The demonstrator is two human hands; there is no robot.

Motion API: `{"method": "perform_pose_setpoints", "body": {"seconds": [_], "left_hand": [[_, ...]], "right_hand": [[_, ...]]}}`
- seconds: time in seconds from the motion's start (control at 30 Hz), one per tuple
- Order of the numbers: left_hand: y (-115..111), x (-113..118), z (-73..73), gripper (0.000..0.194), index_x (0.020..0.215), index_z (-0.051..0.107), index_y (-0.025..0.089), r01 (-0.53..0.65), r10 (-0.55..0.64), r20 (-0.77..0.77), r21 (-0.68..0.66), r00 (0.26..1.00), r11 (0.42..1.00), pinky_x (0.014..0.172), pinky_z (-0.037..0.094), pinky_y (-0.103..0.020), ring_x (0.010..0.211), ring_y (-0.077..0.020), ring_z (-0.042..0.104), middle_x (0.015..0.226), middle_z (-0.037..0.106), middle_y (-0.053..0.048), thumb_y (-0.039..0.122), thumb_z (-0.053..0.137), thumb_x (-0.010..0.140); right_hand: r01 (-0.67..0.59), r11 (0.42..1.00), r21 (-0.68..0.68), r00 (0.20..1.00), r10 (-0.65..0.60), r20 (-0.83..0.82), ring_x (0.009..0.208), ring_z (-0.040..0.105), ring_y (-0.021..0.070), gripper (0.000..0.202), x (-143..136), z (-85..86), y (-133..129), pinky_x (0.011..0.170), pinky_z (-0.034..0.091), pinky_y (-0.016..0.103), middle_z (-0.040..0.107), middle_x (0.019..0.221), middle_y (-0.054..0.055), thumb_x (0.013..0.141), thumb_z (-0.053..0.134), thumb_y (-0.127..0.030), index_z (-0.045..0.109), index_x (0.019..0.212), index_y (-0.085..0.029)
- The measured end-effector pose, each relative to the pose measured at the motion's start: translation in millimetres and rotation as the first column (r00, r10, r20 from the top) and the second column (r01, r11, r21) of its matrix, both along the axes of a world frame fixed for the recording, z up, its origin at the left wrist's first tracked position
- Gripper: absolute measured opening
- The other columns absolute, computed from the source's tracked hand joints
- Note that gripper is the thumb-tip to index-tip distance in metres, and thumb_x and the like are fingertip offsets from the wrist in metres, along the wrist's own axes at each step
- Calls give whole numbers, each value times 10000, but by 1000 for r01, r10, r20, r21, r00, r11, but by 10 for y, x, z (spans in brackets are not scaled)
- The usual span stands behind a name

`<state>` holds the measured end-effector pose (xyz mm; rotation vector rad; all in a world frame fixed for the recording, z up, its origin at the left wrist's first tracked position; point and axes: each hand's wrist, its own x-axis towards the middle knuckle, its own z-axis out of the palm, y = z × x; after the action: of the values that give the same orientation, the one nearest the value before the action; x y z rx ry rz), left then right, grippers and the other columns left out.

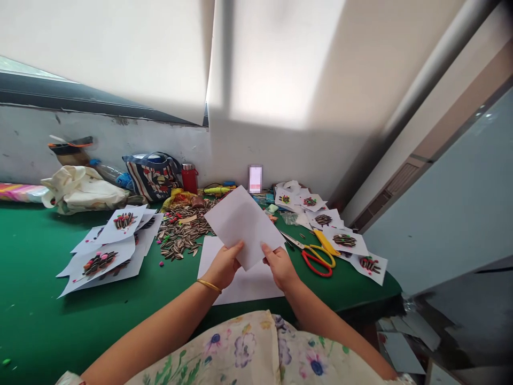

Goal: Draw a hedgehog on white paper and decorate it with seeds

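Left hand (226, 266): I'm pinching white sheet (243, 224), frame center
Right hand (279, 266): same sheet, pinched
Scissors (304, 247): right of center

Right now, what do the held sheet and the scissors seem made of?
Held sheet: likely matte white paper, judging by its thin, crisp edges. Scissors: silvery blades look like metal, given their sheen; smooth red and yellow handles are probably plastic.

free: near-left green tabletop (44, 326) | right of right hand (281, 269): scissors (316, 259), then picture cards (344, 240) | left of paper (244, 224): seed pile (180, 235)
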<state>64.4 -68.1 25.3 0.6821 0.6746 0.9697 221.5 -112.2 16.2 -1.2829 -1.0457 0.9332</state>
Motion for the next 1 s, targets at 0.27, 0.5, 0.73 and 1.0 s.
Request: {"method": "perform_pose_setpoints", "body": {"seconds": [0.27, 0.5, 0.73, 1.0], "left_hand": [[324, -190, -302, 303, 973, 720, 170, -301, 302, -2, 71, 953, 951, 821, 544, -291, 933, -223, 701, 980, 759, -73, 245, 798, 690], [321, -252, -280, 341, 1006, 681, 189, -311, 311, 21, 75, 950, 947, 725, 568, -271, 850, -204, 720, 939, 759, -44, 252, 800, 693], [372, -361, -165, 310, 985, 683, 192, -335, 334, 108, -3, 936, 942, 726, 574, -260, 873, -197, 720, 987, 760, -44, 172, 794, 696], [424, -413, -113, 335, 1021, 687, 180, -356, 358, 150, -44, 921, 933, 858, 569, -302, 905, -201, 721, 968, 764, -45, 140, 780, 701]], "right_hand": [[292, 953, -77, 256, -1, 967, 1131, 558, 296, 336, 1296, -156, -387, 965, 410, 428, 624, 1240, 152, 902, 482, -221, 645, 1190, -170], [307, 929, -207, 200, 150, 968, 1180, 552, 272, 480, 1591, -253, -405, 973, 415, 377, 597, 1303, 135, 858, 466, -111, 579, 1319, -182], [402, 875, -270, 172, 217, 961, 996, 626, 287, 597, 1590, -112, -399, 782, 449, 360, 651, 1142, 148, 804, 491, -110, 511, 1388, -229], [231, 954, -191, 758, -53, 650, 825, 599, 233, 606, 1211, 186, -476, 675, 453, 332, 638, 1045, 82, 798, 629, -409, 499, 1374, -272]]}}
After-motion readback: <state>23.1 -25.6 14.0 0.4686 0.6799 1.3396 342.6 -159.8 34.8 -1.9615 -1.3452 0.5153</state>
